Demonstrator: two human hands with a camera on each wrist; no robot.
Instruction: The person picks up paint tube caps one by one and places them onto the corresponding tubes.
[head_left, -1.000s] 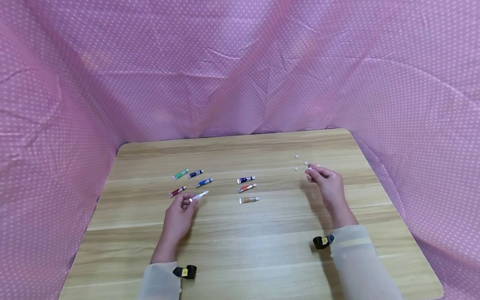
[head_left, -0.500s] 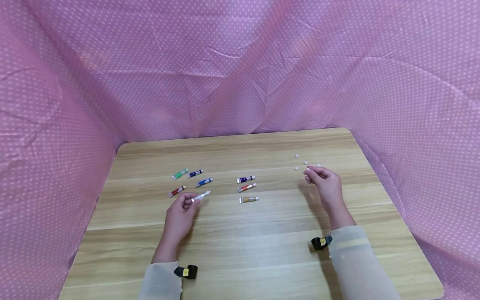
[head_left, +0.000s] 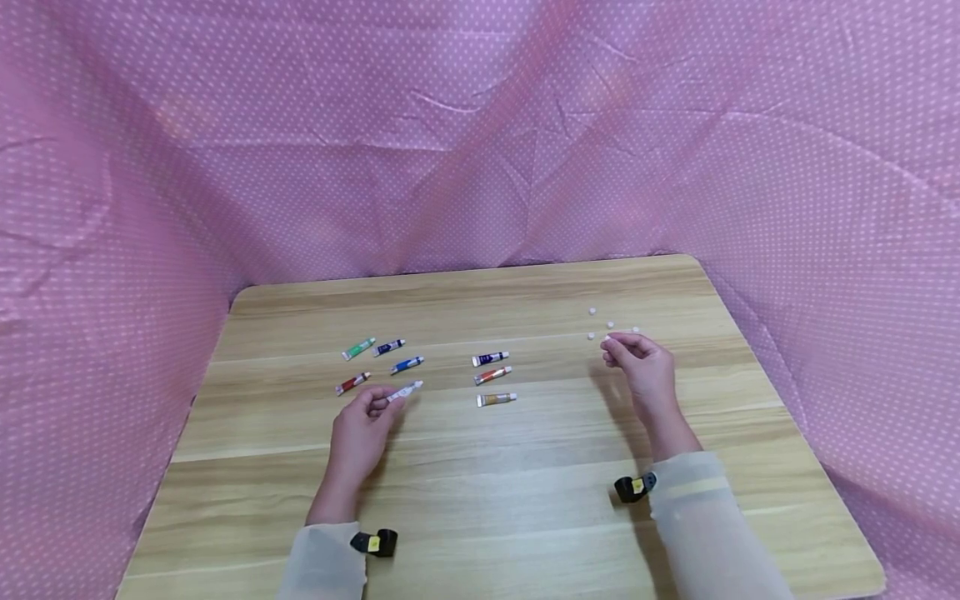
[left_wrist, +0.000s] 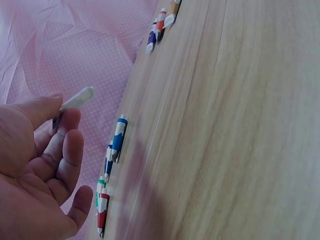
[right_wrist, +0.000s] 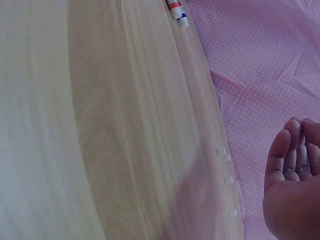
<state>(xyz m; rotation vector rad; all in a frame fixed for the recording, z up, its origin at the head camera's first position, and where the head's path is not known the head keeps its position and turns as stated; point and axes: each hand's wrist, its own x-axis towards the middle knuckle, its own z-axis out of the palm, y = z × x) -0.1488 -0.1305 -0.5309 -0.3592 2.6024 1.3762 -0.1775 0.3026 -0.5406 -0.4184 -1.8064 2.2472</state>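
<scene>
My left hand (head_left: 362,429) holds a white paint tube (head_left: 405,391) between thumb and fingertips, above the table. In the left wrist view the white paint tube (left_wrist: 78,98) slants up out of the pinch, while the other fingers are loosely bent. On the right, my right hand (head_left: 648,375) pinches a small white cap (head_left: 607,337) between thumb and forefinger. The right wrist view shows that hand (right_wrist: 295,172) from the palm side, with the cap hidden. Several similar white caps (head_left: 610,325) lie on the table just beyond it.
Near the left hand lie green (head_left: 358,348), dark blue (head_left: 389,347), blue (head_left: 407,365) and red (head_left: 352,383) paint tubes. Purple (head_left: 490,359), orange (head_left: 492,375) and ochre (head_left: 497,399) tubes form a column mid-table. Pink dotted cloth (head_left: 480,150) surrounds the wooden table (head_left: 525,517).
My right hand has drifted left and slightly nearer with the pinched cap. The left hand has shifted slightly right with the white tube. Tubes and caps on the table stay put.
</scene>
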